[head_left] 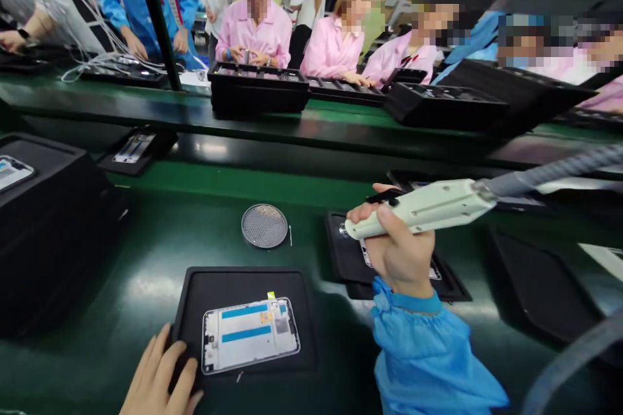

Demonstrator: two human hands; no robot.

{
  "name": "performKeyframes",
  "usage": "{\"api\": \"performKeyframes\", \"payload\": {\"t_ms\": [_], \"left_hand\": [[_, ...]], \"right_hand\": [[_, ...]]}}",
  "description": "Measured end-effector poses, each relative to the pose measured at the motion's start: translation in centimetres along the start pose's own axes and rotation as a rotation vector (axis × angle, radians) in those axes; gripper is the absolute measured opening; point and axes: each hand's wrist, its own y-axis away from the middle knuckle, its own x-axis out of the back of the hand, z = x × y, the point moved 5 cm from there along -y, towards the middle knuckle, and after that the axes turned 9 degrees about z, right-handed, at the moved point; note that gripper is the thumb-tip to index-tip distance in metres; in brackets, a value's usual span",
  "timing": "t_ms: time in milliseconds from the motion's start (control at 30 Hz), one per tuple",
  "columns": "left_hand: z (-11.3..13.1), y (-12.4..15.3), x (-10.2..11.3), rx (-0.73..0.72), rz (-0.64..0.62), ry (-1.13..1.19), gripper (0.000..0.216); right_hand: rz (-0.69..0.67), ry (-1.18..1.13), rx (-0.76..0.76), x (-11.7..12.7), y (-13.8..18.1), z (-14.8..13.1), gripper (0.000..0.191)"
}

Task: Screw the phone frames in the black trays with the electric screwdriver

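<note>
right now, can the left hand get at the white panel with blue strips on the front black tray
Probably yes: the left hand lies open at the left edge of the black tray, beside the white panel, with nothing seen blocking. The right hand, gripping the pale tool, is well clear.

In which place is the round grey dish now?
In the head view, the round grey dish lies on the green table, left of the right hand, beyond the nearest black tray.

Here the head camera is looking forward and down across the bench, sitting close above the left hand and right hand, while the top of its view is reaching farther off to co-workers opposite.
</note>
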Motion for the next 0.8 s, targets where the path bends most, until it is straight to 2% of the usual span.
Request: {"api": "performKeyframes", "payload": {"t_ms": [133, 200, 267, 367, 600, 800], "left_hand": [[1.5, -6.7, -0.1, -0.150, -0.037, 0.124, 0.036], [2.1, -9.4, -0.6, -0.225, -0.099, 0.202, 0.043], [2.5, -10.9, -1.6, -0.262, -0.166, 0.272, 0.056], [2.7, -11.8, -3.2, -0.290, -0.230, 0.370, 0.065], [1.6, -13.2, -5.6, -0.373, -0.248, 0.462, 0.072], [0.9, -13.7, -5.6, -0.372, -0.227, 0.521, 0.063]], "right_hand": [[-0.091, -0.062, -0.008, -1.2, 1.1, 1.1, 0.050], [-0.068, 0.008, -0.015, -1.8, 1.7, 2.0, 0.049], [-0.027, 0.091, -0.061, -2.6, 2.3, 3.3, 0.042], [-0.020, 0.177, -0.132, -4.6, 3.1, 5.2, 0.031], [-0.236, 0.111, -0.184, -10.2, 4.1, 7.6, 0.022], [-0.250, 0.084, -0.173, -11.8, 4.0, 9.6, 0.019]]}}
